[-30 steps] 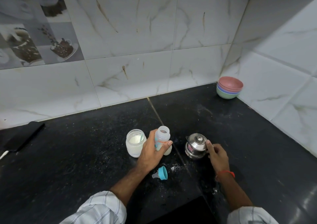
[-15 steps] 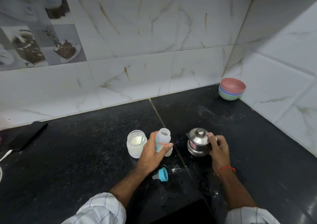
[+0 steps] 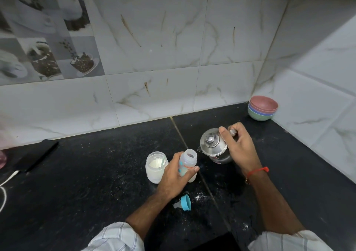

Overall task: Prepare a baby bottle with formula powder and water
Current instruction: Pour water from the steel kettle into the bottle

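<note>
My left hand (image 3: 173, 175) grips an uncapped clear baby bottle (image 3: 188, 162) that stands on the black counter (image 3: 96, 183), its mouth open upward. My right hand (image 3: 238, 146) holds a small lidded steel kettle (image 3: 213, 146) by its handle, lifted and tilted, its spout close to the bottle's mouth on the right. A glass jar of white formula powder (image 3: 155, 167) stands just left of the bottle. The bottle's blue cap with teat (image 3: 185, 202) lies on its side in front of the bottle. Some white powder (image 3: 200, 196) is spilled beside the cap.
A stack of coloured bowls (image 3: 262, 110) sits in the back right corner against the tiled walls. A dark flat phone (image 3: 36, 158) with a white cable (image 3: 5, 183) lies at the far left. A pink object (image 3: 2, 157) shows at the left edge.
My right hand has taken the kettle's handle, lifted the kettle off the counter and brought its spout toward the bottle. My left hand keeps holding the bottle in place.
</note>
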Demonstrator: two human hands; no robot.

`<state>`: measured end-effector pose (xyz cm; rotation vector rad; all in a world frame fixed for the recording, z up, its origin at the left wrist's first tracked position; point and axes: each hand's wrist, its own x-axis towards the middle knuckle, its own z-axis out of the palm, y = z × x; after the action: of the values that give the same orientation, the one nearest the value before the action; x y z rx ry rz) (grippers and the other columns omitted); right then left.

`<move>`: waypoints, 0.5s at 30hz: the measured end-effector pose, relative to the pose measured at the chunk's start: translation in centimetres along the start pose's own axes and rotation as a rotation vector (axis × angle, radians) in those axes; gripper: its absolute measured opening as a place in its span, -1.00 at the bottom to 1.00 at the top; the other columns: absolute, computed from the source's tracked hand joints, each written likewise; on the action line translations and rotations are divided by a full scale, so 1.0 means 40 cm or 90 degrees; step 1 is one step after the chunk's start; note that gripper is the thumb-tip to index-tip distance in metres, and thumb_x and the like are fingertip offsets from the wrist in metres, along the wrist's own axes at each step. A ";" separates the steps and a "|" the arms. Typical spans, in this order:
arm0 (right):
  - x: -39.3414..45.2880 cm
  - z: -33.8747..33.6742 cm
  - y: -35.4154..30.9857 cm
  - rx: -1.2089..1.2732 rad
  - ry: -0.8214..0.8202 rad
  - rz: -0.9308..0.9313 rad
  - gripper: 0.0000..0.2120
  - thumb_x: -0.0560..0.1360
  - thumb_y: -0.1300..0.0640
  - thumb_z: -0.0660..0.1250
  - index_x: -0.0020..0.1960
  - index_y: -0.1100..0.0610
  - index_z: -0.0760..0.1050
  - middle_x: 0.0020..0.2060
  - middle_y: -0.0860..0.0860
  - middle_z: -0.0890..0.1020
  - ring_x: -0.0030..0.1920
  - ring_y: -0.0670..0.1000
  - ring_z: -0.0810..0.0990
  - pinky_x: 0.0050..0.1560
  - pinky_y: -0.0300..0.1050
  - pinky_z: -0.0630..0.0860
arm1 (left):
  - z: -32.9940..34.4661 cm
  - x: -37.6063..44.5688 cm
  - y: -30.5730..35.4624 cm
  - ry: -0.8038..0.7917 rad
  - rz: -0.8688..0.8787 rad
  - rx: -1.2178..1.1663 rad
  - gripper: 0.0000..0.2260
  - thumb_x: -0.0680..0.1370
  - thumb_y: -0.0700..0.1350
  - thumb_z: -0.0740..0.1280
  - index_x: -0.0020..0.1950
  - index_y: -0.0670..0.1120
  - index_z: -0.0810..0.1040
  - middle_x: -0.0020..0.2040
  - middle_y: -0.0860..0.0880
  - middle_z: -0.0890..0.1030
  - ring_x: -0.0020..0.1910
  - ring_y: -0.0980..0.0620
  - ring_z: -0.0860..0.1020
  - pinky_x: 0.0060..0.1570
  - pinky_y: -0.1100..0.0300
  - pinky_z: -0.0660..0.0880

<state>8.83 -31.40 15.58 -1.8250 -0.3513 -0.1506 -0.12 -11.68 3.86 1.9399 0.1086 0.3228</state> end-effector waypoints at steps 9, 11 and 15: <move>0.027 0.038 -0.113 -0.185 -0.065 -0.093 -0.63 0.64 0.02 0.38 -0.22 -0.03 0.24 -0.20 -0.07 0.36 -0.14 -0.04 0.34 -0.16 -0.24 0.30 | -0.022 0.012 0.027 0.028 0.017 -0.006 -0.46 0.48 0.37 0.41 0.36 0.18 0.42 0.15 0.19 0.63 0.14 0.19 0.61 0.13 0.12 0.60; 0.031 0.045 -0.126 -0.212 -0.072 -0.113 -0.63 0.64 0.02 0.38 -0.22 -0.04 0.24 -0.19 -0.08 0.37 -0.14 -0.09 0.34 -0.16 -0.29 0.29 | -0.030 0.014 0.037 0.034 0.024 -0.005 -0.47 0.48 0.37 0.41 0.36 0.18 0.42 0.15 0.19 0.63 0.13 0.20 0.61 0.11 0.16 0.59; 0.033 0.057 -0.148 -0.257 -0.095 -0.148 -0.64 0.65 0.00 0.36 -0.21 -0.05 0.25 -0.19 -0.12 0.37 -0.11 -0.17 0.33 -0.16 -0.28 0.29 | -0.037 0.013 0.046 0.035 0.035 -0.010 -0.48 0.49 0.36 0.41 0.36 0.18 0.42 0.15 0.19 0.64 0.13 0.19 0.61 0.09 0.18 0.58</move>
<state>8.04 -27.58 20.75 -2.1953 -0.6780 -0.2615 -0.16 -10.93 6.15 1.9218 0.0879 0.4130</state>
